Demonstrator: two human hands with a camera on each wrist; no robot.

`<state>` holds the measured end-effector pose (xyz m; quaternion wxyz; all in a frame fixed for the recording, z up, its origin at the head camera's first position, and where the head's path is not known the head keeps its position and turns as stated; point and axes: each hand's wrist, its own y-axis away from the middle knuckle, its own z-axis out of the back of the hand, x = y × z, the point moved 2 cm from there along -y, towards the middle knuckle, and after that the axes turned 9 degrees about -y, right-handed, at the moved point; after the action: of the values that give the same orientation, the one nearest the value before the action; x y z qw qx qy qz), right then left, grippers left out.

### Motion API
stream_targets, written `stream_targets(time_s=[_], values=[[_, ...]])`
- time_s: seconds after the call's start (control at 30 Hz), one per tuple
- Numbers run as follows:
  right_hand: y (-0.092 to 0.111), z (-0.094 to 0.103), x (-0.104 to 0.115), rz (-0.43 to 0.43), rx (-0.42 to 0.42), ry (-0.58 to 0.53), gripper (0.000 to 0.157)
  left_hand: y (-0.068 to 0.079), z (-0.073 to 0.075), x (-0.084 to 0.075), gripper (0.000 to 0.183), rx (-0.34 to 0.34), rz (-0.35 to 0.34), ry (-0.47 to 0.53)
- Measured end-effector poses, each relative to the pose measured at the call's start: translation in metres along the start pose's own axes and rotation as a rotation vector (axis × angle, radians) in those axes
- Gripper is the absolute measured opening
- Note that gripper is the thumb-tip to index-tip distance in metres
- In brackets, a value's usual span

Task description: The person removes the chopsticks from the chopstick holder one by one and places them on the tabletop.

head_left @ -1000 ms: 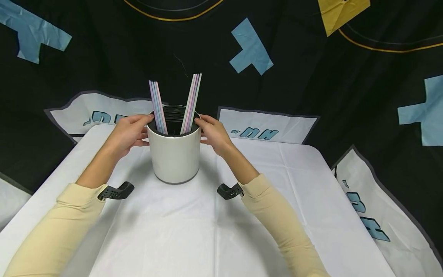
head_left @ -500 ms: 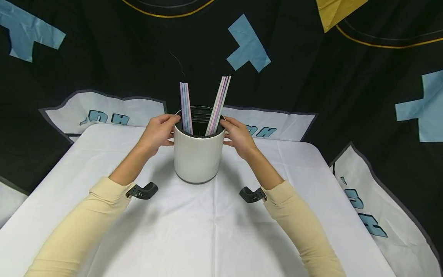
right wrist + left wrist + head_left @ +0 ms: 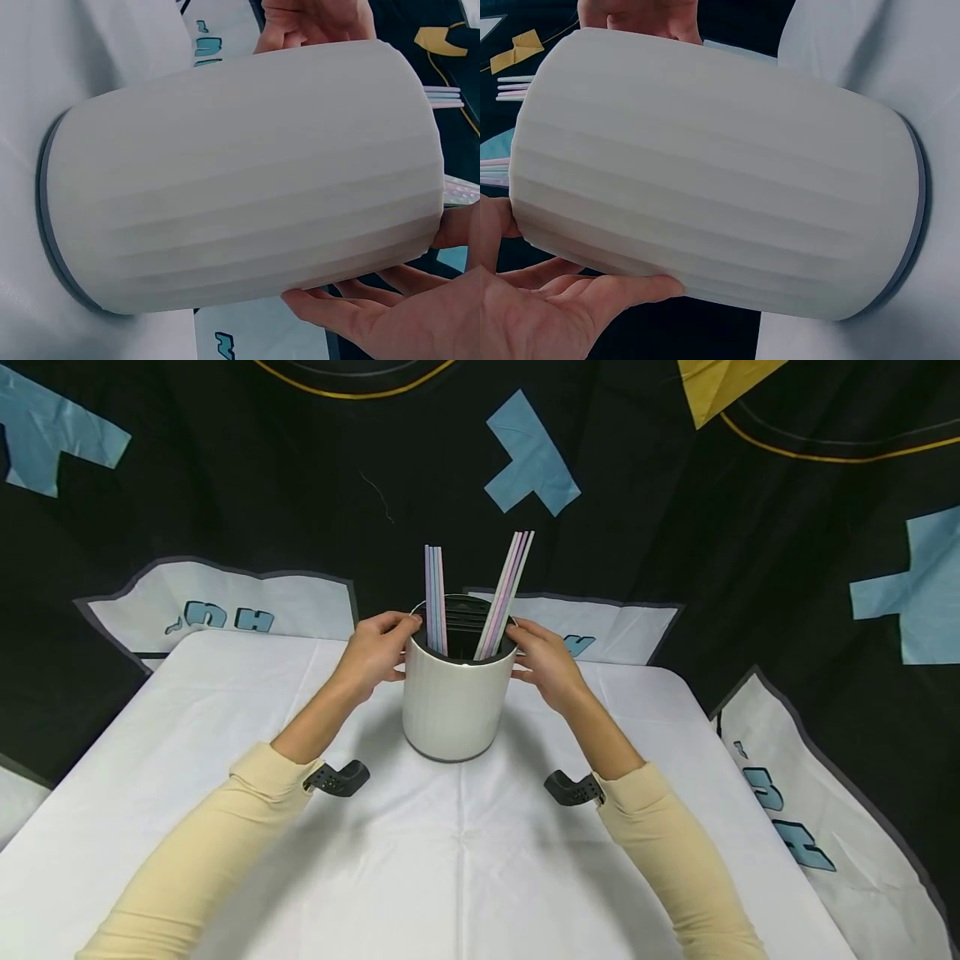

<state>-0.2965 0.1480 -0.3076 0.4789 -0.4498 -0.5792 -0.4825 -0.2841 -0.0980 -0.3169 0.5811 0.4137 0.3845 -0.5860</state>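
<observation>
A white cylindrical holder (image 3: 453,714) with a black divided inside stands upright on the white-covered table. Its wall shows faint facets in both wrist views, and a dark ring runs round its base (image 3: 913,225). Slim pastel sticks rise from it in two bunches, the left bunch (image 3: 436,597) nearly upright and the right bunch (image 3: 506,597) leaning right. My left hand (image 3: 375,652) grips the holder's upper left side, thumb at the rim and fingers along the wall. On the opposite side my right hand (image 3: 551,662) grips it the same way. The far fingers are partly hidden.
A white cloth (image 3: 420,877) covers the table, with a crease down its middle. Behind hangs a black backdrop (image 3: 300,485) with blue and yellow patches. White lettered panels (image 3: 217,597) stick out past the table's back and right edges. Each wrist wears a black band.
Both hands have moved right together with the holder, from left of the table's centre crease to about over it. The sticks moved along with it, and the grip looks the same.
</observation>
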Motion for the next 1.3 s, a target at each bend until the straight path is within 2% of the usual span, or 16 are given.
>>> stream_targets(time_s=[0.2,0.37,0.67,0.83,0.93,1.07,1.17,1.3], values=[[0.002,0.005,-0.001,-0.001,-0.009,0.003,0.053,0.001,-0.004,-0.001,0.046,0.017,-0.015,-0.01],[0.006,0.005,-0.003,0.017,0.002,0.016,0.056,-0.002,0.0,-0.003,0.047,0.044,-0.005,-0.033],[0.006,0.008,-0.007,0.014,0.026,0.023,0.06,-0.006,0.005,-0.003,0.058,0.165,0.032,0.065],[0.005,0.013,-0.003,0.015,0.047,0.02,0.059,-0.008,0.005,-0.001,0.056,0.147,0.008,0.07],[0.005,0.016,0.002,0.019,0.049,0.069,0.057,-0.009,0.005,-0.001,0.057,0.134,0.012,0.078],[0.007,0.018,0.013,0.064,-0.007,0.157,0.051,-0.009,0.005,0.0,0.057,0.126,0.025,0.088],[0.011,0.018,0.024,0.12,-0.062,0.187,0.048,-0.009,0.004,0.0,0.056,0.119,0.029,0.094],[0.014,0.018,0.036,0.187,-0.093,0.188,0.043,-0.009,0.003,0.0,0.057,0.109,0.029,0.093]])
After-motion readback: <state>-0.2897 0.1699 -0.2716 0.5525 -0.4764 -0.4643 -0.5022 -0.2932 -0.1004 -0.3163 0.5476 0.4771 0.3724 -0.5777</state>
